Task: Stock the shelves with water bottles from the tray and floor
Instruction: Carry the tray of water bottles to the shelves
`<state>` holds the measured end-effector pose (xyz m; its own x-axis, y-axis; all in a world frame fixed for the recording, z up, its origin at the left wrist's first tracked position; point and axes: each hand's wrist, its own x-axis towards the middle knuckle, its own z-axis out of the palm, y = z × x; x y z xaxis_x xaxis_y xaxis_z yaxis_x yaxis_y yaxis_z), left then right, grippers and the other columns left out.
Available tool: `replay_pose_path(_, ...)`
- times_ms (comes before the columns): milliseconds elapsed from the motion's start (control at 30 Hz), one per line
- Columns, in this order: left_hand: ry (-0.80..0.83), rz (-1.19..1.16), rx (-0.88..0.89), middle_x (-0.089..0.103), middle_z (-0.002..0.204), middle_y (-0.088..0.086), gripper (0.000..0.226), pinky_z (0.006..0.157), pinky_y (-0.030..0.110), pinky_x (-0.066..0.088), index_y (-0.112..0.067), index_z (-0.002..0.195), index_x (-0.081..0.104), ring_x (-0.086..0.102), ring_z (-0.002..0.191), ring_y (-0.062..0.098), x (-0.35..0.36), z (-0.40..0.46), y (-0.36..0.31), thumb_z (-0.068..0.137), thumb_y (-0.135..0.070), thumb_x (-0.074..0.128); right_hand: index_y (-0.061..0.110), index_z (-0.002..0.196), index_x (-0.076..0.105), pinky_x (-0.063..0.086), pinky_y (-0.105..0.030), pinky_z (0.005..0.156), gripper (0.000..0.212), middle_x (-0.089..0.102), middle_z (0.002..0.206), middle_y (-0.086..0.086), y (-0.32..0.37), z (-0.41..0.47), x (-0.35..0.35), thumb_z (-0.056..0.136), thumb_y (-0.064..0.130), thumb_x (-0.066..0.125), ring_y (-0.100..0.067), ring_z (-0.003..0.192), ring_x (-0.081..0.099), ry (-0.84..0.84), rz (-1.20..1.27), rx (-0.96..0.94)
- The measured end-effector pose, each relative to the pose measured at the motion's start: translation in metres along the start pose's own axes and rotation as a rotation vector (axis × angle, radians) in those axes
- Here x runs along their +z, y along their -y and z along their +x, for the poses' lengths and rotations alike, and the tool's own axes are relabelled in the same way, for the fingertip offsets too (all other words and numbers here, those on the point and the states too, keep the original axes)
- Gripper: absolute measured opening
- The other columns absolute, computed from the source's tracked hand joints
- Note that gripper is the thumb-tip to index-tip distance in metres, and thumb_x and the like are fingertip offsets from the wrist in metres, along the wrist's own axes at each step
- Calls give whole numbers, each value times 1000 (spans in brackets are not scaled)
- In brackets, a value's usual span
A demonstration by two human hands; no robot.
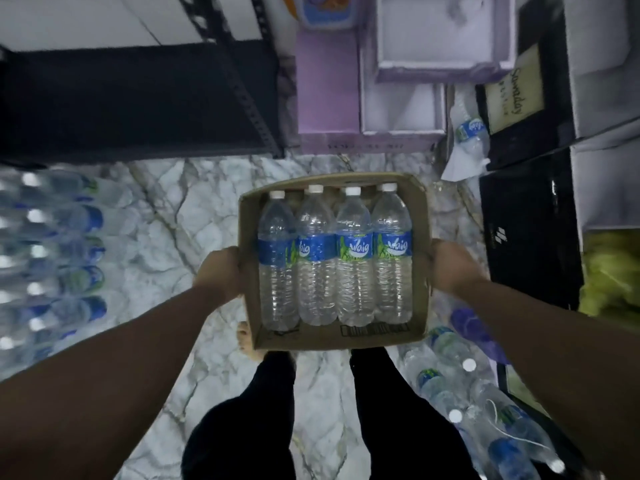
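cardboard tray [420, 271] held level above the marble floor [156, 216], gripped on both sides. left hand [220, 271] clamped on the left wall, right hand [450, 268] on the right wall; fingers hidden under the tray. four water bottles [334, 254] lying side by side inside, caps toward the far edge. more bottles [485, 403] loose on the floor near right, and packed bottles [52, 258] at left.

1. Tray [420, 271] between the hands: brown cardboard.
2. Bottles [353, 258] in it: clear, white caps, blue-green labels.
3. Floor [156, 237] beneath the hands: white marble, grey veins.
4. Boxes [329, 91] beyond the hands: lilac.
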<state>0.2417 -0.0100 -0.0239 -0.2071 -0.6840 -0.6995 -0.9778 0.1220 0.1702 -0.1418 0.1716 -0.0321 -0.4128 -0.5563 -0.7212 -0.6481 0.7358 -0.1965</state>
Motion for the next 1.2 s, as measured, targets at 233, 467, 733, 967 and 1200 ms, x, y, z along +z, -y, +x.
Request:
replay_pose_path(233, -31, -90, 31, 75, 85, 15, 12, 71, 42, 63, -7, 87, 64, 74, 78, 36, -53, -54, 111, 93, -14, 58, 7, 103, 68, 56, -37, 75, 25, 72, 104, -17, 122, -66, 10, 100, 30, 60, -37, 94, 70, 22, -53, -37)
replay_pose_path(467, -67, -50, 5, 73, 90, 19, 22, 74, 40, 55, -6, 87, 61, 69, 89, 40, -102, -67, 211, 99, -24, 55, 10, 83, 62, 50, -34, 67, 22, 71, 90, -18, 228, -96, 54, 96, 28, 65, -37, 84, 69, 29, -26, -90)
replay_pose_path(733, -81, -75, -110, 72, 89, 17, 32, 72, 37, 50, -13, 82, 60, 70, 92, 41, -131, -24, 290, 101, -37, 53, 15, 67, 52, 55, -36, 58, 36, 64, 67, -8, 317, -65, 88, 99, 29, 63, -30, 65, 67, 75, 43, -118)
replay_pose_path(967, -100, -2, -42, 73, 96, 25, 31, 76, 42, 55, -2, 96, 67, 71, 94, 45, -142, 52, 332, 103, -29, 53, 22, 70, 46, 41, -30, 61, 33, 55, 72, 0, 364, -13, 120, 101, 23, 58, -30, 76, 63, 56, -19, -78)
replay_pose_path(1200, -108, 10, 86, 72, 99, 30, 30, 78, 47, 54, 3, 98, 66, 69, 95, 48, -126, 147, 357, 104, -24, 53, 16, 81, 57, 48, -34, 61, 22, 69, 88, -13, 389, 60, 171, 98, 29, 56, -31, 78, 65, 16, -7, 0)
